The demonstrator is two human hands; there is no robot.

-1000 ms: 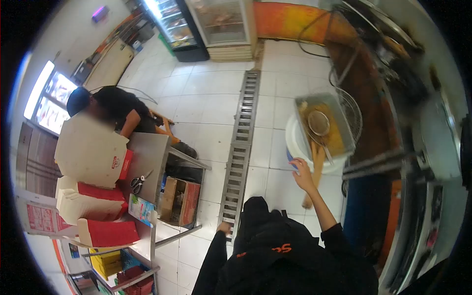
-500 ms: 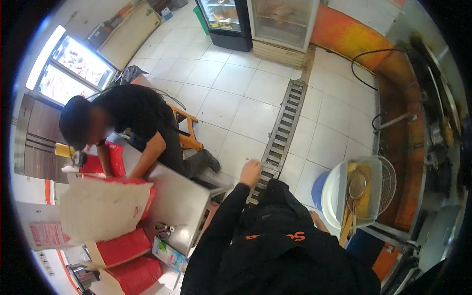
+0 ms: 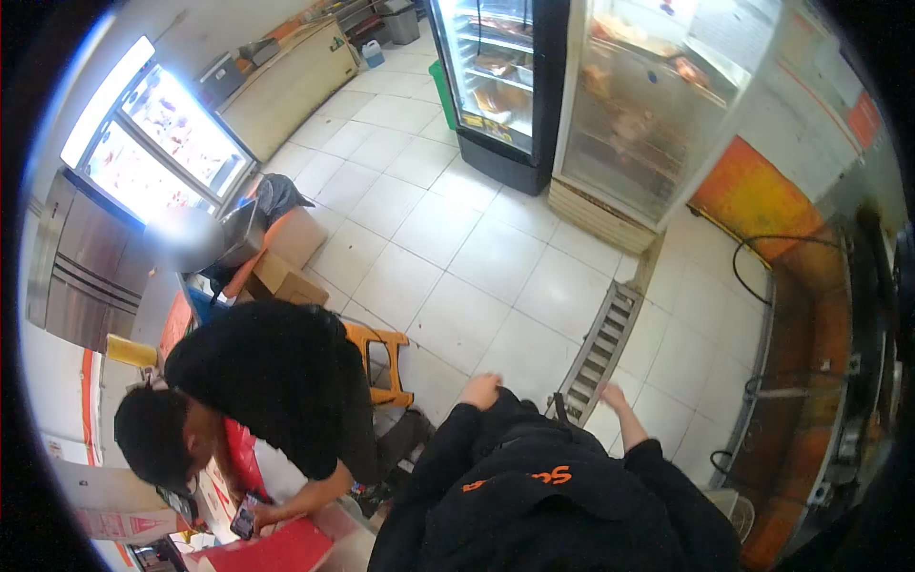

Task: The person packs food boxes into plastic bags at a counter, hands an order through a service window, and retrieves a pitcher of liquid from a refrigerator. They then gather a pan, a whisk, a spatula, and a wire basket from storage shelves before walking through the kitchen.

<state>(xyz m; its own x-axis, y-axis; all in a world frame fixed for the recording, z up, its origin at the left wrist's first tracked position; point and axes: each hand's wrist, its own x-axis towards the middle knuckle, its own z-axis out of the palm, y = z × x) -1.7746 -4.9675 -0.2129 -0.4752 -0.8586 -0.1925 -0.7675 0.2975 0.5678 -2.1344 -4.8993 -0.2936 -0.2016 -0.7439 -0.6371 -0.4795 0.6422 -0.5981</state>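
My left hand [image 3: 481, 389] is in front of my black hoodie [image 3: 534, 496], with its fingers curled in and nothing seen in them. On the other side, my right hand [image 3: 613, 395] hangs at the end of its sleeve beside the floor drain grate [image 3: 602, 348]; its fingers are blurred. Neither hand touches any object I can make out. To my left a person in black [image 3: 276, 391] bends over a worktable, one hand around a small dark device [image 3: 244, 520]. Red packaging [image 3: 272, 553] lies below that person's arms.
An orange stool [image 3: 386, 367] stands beside the bent person. Ahead are a black drinks fridge [image 3: 505, 157] and a white glass-door fridge [image 3: 624, 124]. A cardboard box [image 3: 291, 278] sits behind the person. A metal cooking station with a cable [image 3: 739, 257] runs along the right.
My view has moved forward, so the fridges look nearer. The basin with strainers on the right has mostly left the view. My right hand now shows; the other person bends lower.
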